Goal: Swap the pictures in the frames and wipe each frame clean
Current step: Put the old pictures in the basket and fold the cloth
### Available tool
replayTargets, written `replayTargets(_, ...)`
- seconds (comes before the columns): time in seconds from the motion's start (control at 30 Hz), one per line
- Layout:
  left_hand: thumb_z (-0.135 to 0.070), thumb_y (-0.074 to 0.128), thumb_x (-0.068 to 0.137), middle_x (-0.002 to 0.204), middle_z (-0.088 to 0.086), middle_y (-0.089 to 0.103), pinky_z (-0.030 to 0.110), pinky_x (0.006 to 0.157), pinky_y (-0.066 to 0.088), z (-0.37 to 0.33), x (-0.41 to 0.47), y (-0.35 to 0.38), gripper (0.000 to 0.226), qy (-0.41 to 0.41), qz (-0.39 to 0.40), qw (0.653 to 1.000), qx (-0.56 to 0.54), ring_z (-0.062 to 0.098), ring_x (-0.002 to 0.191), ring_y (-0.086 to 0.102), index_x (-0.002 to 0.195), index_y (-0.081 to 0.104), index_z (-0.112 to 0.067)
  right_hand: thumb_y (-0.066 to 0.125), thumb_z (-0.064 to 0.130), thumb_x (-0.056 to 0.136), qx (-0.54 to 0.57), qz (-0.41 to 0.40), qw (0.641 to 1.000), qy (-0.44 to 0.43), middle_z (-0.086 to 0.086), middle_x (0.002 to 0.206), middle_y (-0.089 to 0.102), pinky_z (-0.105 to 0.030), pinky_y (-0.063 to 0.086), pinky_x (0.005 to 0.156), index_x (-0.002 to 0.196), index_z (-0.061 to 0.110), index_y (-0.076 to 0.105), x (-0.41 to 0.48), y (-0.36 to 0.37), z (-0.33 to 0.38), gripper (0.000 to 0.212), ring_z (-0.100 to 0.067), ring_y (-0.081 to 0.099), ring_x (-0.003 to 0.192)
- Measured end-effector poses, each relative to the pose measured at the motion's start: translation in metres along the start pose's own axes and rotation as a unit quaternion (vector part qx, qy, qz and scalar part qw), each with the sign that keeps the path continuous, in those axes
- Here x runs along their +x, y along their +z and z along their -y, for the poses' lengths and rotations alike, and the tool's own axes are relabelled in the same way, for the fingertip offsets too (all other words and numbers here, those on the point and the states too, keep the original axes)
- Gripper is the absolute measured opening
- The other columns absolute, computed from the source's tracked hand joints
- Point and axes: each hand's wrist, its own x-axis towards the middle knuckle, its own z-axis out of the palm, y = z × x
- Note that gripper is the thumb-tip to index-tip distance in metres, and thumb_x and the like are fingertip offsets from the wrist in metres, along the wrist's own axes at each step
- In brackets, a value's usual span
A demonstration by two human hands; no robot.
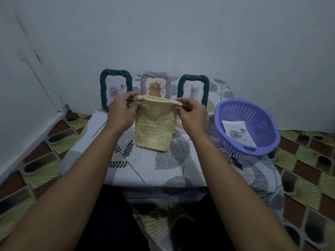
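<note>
Nearest the camera, 2 bare forearms reach forward over a dark lap toward the table (145,169), which is covered with a pale cloth printed with leaves and grey circles. Patterned floor (299,187) in brown and green fan shapes shows on both sides of it.

Above the middle of the table hangs a pale yellow knitted wiping cloth (154,131), held up by its top edge and clear of the tabletop. The left hand (121,113) pinches the top left corner between thumb and curled fingers. The right hand (192,115) pinches the top right corner the same way, so the top edge is stretched between the 2 hands.

To the right, near the table's edge, sits a purple slotted basket (262,120). A loose picture (237,133), a grey rose print, lies inside it.

Further back, 3 woven frames stand in a row along the rear of the table, upright or leaning on the wall (181,33). The left dark green frame (103,91) holds a grey rose picture. The middle pale pink frame (145,78) holds an orange shape with a line-drawn plant, partly hidden by the cloth. The right dark green frame (181,87) holds a kitten picture.
</note>
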Motion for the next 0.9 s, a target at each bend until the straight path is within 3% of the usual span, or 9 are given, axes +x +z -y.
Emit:
replayTargets(0.13,-0.019,0.064,0.095,0.114,-0.002,0.063,0.035,0.089,0.056,-0.008,0.01,0.004,0.018,0.039,-0.021,0.999,-0.032,0.012,0.101,0.063,0.112,0.069,-0.022,0.07,0.003,0.086,0.005,-0.046,0.997,-0.054,0.009,0.086,0.071,-0.012,0.053,0.077,0.102,0.014,0.076,0.014,0.002,0.006,0.02,0.009,0.064,0.078)
replayTargets(0.2,-0.018,0.063,0.095,0.115,-0.001,0.062,0.027,0.085,0.054,-0.007,0.007,0.006,0.014,0.064,-0.032,0.996,-0.059,0.006,0.101,0.061,0.107,0.067,-0.023,0.07,0.008,0.087,-0.009,-0.042,0.996,-0.078,0.007,0.089,0.071,-0.02,0.054,0.075,0.098,0.02,0.074,0.015,0.001,0.005,0.017,0.002,0.063,0.081)
replayTargets(0.27,-0.019,0.065,0.092,0.113,0.001,0.063,0.024,0.082,0.05,0.004,0.001,0.008,0.011,0.074,-0.026,0.996,-0.048,0.009,0.101,0.059,0.102,0.067,-0.023,0.071,0.013,0.086,-0.038,-0.001,0.996,-0.084,0.004,0.099,0.071,-0.031,0.056,0.077,0.092,0.029,0.067,0.011,0.0,-0.004,0.017,-0.011,0.062,0.092)
replayTargets(0.37,-0.017,0.067,0.087,0.111,0.0,0.067,0.032,0.083,0.053,0.028,-0.014,0.009,0.006,0.036,0.032,0.996,-0.068,0.018,0.103,0.061,0.093,0.068,-0.017,0.069,0.013,0.079,-0.039,0.098,0.993,-0.051,0.007,0.111,0.07,-0.044,0.057,0.087,0.08,0.036,0.059,-0.008,-0.005,-0.027,0.025,-0.015,0.064,0.106)
replayTargets(0.43,-0.006,0.062,0.09,0.112,-0.003,0.068,0.028,0.08,0.054,0.042,-0.03,0.009,0.009,-0.002,0.104,0.991,-0.081,0.021,0.107,0.062,0.085,0.065,-0.012,0.065,0.014,0.075,-0.04,0.172,0.984,-0.021,0.007,0.112,0.071,-0.041,0.056,0.09,0.074,0.031,0.056,-0.022,-0.01,-0.044,0.019,-0.016,0.063,0.112)
replayTargets(0.53,-0.002,0.056,0.092,0.098,-0.002,0.074,0.027,0.077,0.051,0.059,-0.055,0.01,0.028,-0.042,0.216,0.971,-0.099,0.017,0.1,0.066,0.071,0.061,-0.019,0.056,0.022,0.077,-0.043,0.29,0.956,0.028,0.005,0.088,0.068,-0.034,0.049,0.078,0.069,0.023,0.052,-0.041,-0.013,-0.062,0.009,-0.01,0.062,0.09)
replayTargets(0.63,-0.016,0.054,0.08,0.068,-0.001,0.061,0.031,0.066,0.037,0.069,-0.068,0.011,0.019,-0.056,0.257,0.962,-0.074,0.017,0.067,0.054,0.067,0.064,-0.026,0.048,0.027,0.081,-0.046,0.357,0.932,0.047,0.006,0.067,0.046,-0.034,0.031,0.067,0.067,0.018,0.048,-0.052,-0.013,-0.068,0.017,-0.008,0.042,0.066)
replayTargets(0.83,-0.016,0.056,0.08,0.065,0.003,0.047,0.026,0.054,0.034,0.068,-0.073,0.018,0.004,-0.124,0.224,0.954,-0.156,0.015,0.062,0.043,0.078,0.059,-0.016,0.047,0.029,0.078,-0.001,0.288,0.951,0.111,0.003,0.076,0.048,-0.023,0.033,0.054,0.079,0.025,0.052,-0.06,-0.015,-0.071,0.007,-0.007,0.042,0.064)
replayTargets(0.9,-0.01,0.057,0.09,0.068,0.001,0.052,0.026,0.057,0.039,0.069,-0.071,0.024,0.015,-0.15,0.186,0.955,-0.177,0.014,0.064,0.048,0.078,0.06,-0.018,0.053,0.032,0.08,0.027,0.265,0.954,0.14,0.002,0.079,0.054,-0.025,0.038,0.057,0.087,0.028,0.055,-0.062,-0.014,-0.074,0.008,-0.012,0.048,0.07)
